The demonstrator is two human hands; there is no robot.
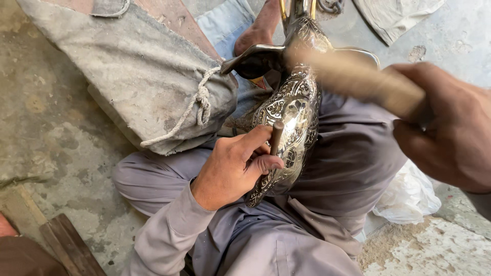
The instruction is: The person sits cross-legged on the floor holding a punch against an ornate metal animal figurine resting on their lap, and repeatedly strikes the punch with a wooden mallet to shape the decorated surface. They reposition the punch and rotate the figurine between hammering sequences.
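On the lap: left hand (232,171) pinches a chisel (276,137) upright against the engraved brass vessel (291,115); right hand (450,128), fist closed round a mallet (358,76), is raised up-right of it.

A grey cloth sack (138,76), dusty and bulging, lies on the floor at the left and far side, its mouth drawn shut by a knotted off-white rope (199,105) that hangs down its near face. A crumpled white plastic bag (409,197) lies on the floor at the right, near side. No labels, signs or screens show.
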